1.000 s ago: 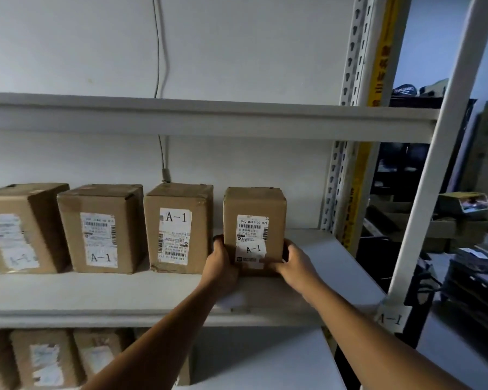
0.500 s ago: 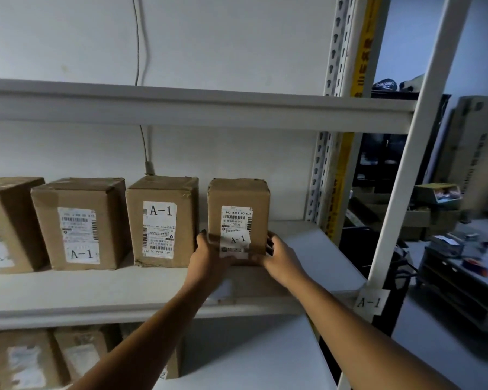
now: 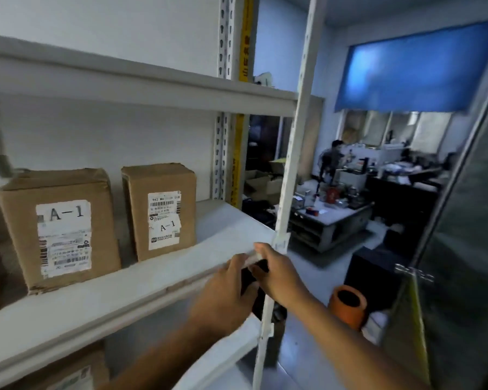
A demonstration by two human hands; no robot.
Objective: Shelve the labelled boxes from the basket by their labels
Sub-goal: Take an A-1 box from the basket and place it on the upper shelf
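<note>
— What colour are the boxes at the left of the frame?
— Brown cardboard box (image 3: 59, 229) and its smaller neighbour (image 3: 159, 209), each with a white label printed black.
— The rest?
— Pale grey shelf (image 3: 102, 294), yellow strip (image 3: 243, 52) upper centre, blue blind (image 3: 417, 66) upper right, orange pot (image 3: 348, 305) lower right.

Grey shelf (image 3: 102, 299) — two A-1 boxes (image 3: 164, 211).

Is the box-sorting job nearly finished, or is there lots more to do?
Two A-1 boxes stand on the shelf: the big box and the small box. So those look done. The left hand and right hand are off the boxes, by the shelf's front edge; blur hides whether they hold anything. The basket is out of view, so what's left can't be told.
</note>
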